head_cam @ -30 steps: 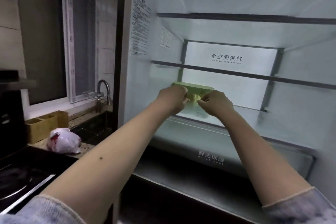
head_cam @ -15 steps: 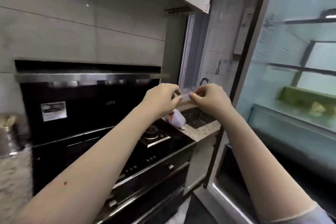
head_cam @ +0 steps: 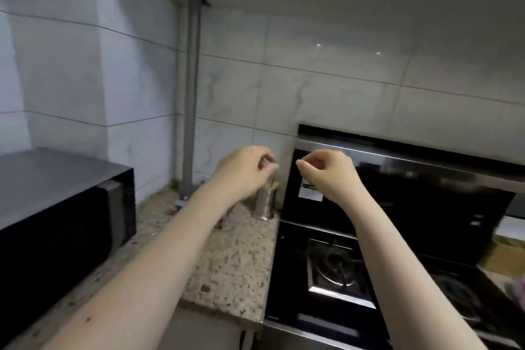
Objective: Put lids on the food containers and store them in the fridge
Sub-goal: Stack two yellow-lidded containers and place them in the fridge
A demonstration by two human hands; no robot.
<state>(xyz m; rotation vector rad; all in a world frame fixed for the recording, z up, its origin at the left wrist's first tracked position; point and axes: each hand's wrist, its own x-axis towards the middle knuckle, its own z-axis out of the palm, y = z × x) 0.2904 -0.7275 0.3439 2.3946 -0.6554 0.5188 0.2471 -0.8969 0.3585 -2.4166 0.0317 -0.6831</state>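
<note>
With neither fridge nor containers in view, can't gauge progress; left hand and right hand curled, holding nothing.

Open granite countertop is left between the black microwave and the gas stove. Its back is blocked by a steel utensil cup — just beside the stove's upright panel.

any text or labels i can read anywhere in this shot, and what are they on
None can be read.
White sticker on the black range hood: print too blurred, partly behind the right hand.
No lettering shows on the black appliance, the metal cup or the stove.
</note>
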